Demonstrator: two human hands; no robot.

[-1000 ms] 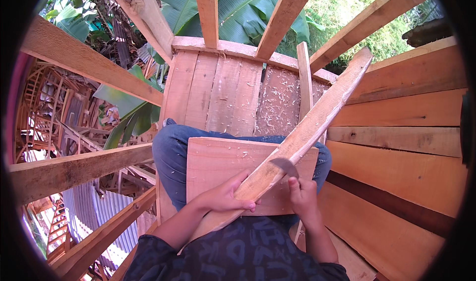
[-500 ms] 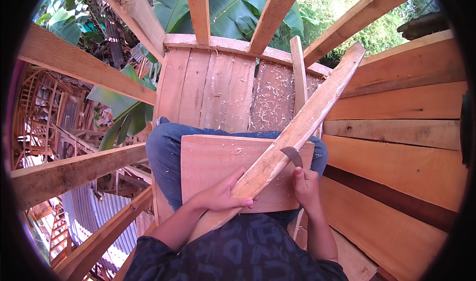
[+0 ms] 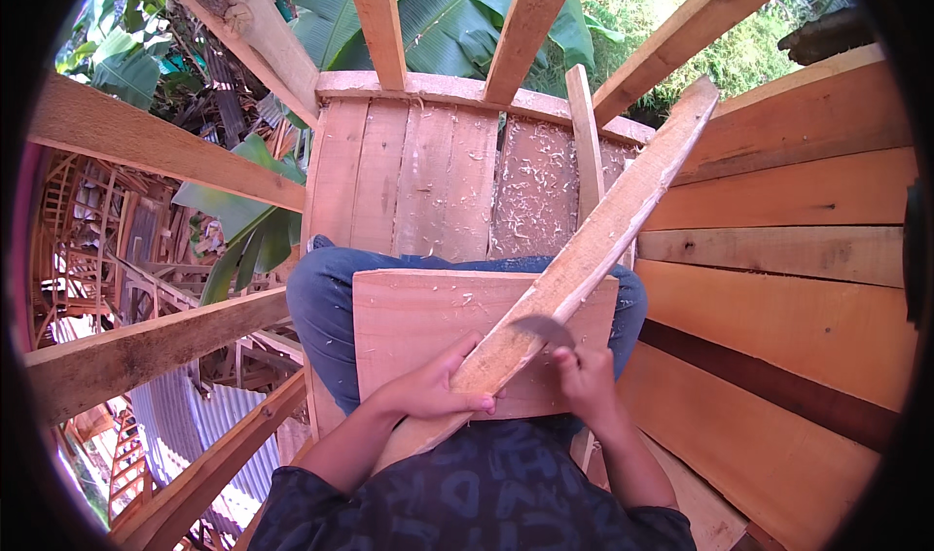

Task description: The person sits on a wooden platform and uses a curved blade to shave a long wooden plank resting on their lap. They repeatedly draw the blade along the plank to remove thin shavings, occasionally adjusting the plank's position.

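Observation:
A long, rough wooden plank (image 3: 605, 230) slants from my waist up to the far right, its right edge pale and freshly cut. Near its lower end my left hand (image 3: 443, 384) grips it, thumb across the top. My right hand (image 3: 584, 381) is closed around a knife with a curved dark blade (image 3: 545, 330); its handle is hidden in my fingers. The blade lies against the plank's right edge, a little above my left hand. Under the plank, a flat square board (image 3: 418, 322) rests across my lap.
Wood shavings (image 3: 530, 186) litter the plank floor (image 3: 375, 177) ahead. Upright posts (image 3: 525, 31) rise along the far edge, and a thin stick (image 3: 585, 142) stands behind the plank. A board wall (image 3: 778, 279) closes the right side. Corrugated sheets (image 3: 219, 429) lie below at left.
My right hand has drawn the knife down and left along the plank's edge, toward my body. My left hand keeps its grip in the same place.

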